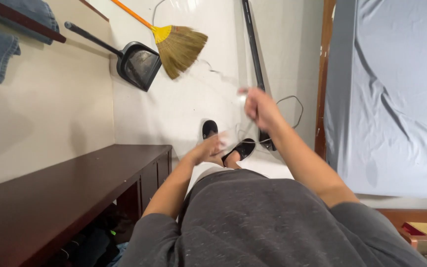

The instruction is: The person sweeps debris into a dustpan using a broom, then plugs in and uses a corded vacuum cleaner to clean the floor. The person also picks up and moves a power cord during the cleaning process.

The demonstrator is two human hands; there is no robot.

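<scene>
My right hand (259, 106) is raised in front of me, fingers closed around a small white piece on a thin white cord (219, 72). The cord trails off to the upper left, and a loop of it (298, 105) lies on the pale floor to the right. Lower down, my left hand (207, 149) pinches a blurred white part of the same cord near my waist. Both hands are above my feet, which are in black shoes (209, 128). My grey shirt fills the bottom of the view.
A straw broom with an orange handle (179, 47) and a black dustpan (138, 64) lie on the floor ahead. A long black pole (253, 49) lies beside them. A dark wooden bench (50, 198) is at left. A bed with a grey sheet (391, 94) is at right.
</scene>
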